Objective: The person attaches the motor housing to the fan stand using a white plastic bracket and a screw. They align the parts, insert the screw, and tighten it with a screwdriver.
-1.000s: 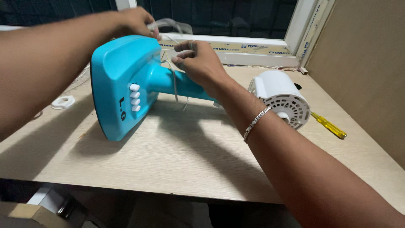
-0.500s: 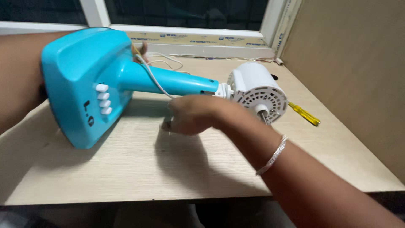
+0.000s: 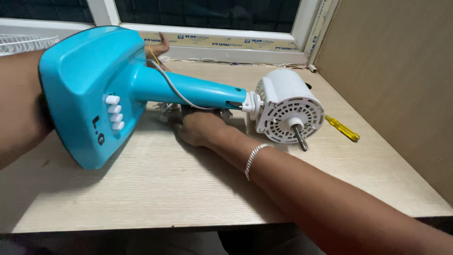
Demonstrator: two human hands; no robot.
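So the turquoise fan stand is tipped on its side across the bench, base up at the left, neck running right to the white motor housing with its bare shaft poking out toward the front. The left hand is behind the base near the window frame, mostly hidden, only a few fingers showing, so I can't tell how tight that grip is, though it looks like it's propping the base. The right hand is tucked under the neck, knuckles up, fingers curled down among some small bits on the bench; can't tell if it's got hold of anything. A thin white wire drapes over the neck. My worry: the whole thing is balanced on the base edge and the motor, so if that back hand slips it could roll and pinch the fingers underneath, or yank the wire. The yellow screwdriver sits just beside the motor, near the wall, and could get knocked.
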